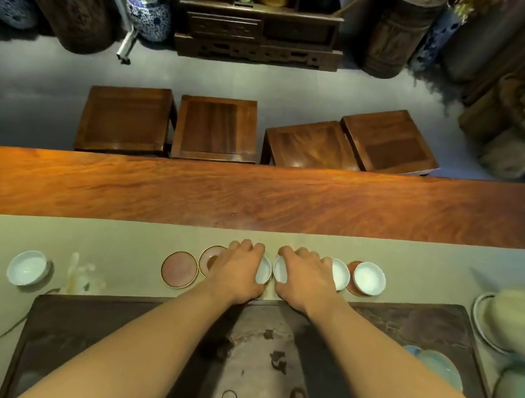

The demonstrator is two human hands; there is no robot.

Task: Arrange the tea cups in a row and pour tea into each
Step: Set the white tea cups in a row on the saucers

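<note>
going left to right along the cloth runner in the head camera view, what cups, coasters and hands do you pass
Lone white cup → bare red coaster → half-covered coaster → left hand on a cup → right hand on a cup → cup → cup on coaster.

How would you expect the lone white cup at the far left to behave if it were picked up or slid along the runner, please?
The lone white cup looks thin and glazed, so probably light, fragile and a little slippery. Its low, wide bowl suggests it would rarely tip. The cloth runner beneath may drag rather than let it glide.
</note>
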